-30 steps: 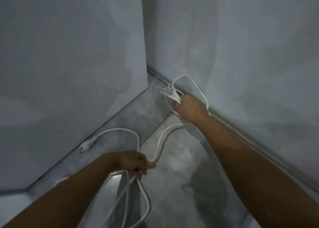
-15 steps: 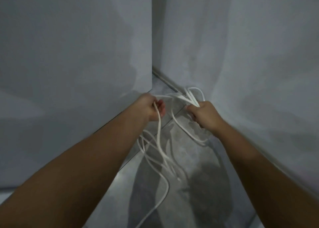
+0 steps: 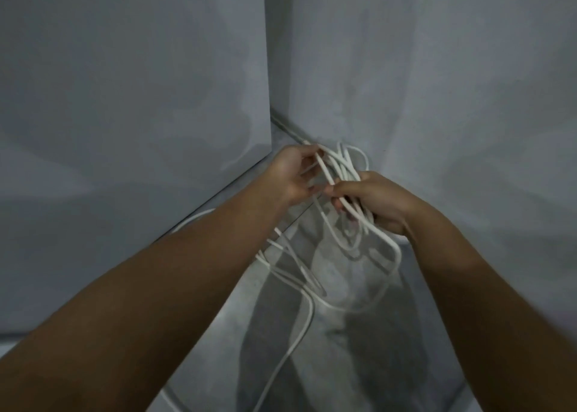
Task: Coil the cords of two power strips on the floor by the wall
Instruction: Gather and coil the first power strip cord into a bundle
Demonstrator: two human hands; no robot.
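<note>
A white power cord [image 3: 338,169] is gathered into several loops held in the air near the corner of the walls. My right hand [image 3: 379,204] grips the bundle of loops, which stick out above it and hang below it. My left hand [image 3: 292,176] is right beside it, fingers curled around a strand that it lays against the bundle. A slack length of the same cord [image 3: 307,321] trails down to the floor between my forearms. No power strip body or plug shows in this view.
A tall grey panel [image 3: 131,130] stands on the left and a grey wall [image 3: 437,99] on the right, meeting in a narrow corner ahead. The grey floor [image 3: 359,365] below holds the trailing cord and my arms' shadows.
My left hand rose from low near the floor up to my right hand, bringing cord with it. The loops in my right hand have grown. The plug on the floor has gone out of view.
</note>
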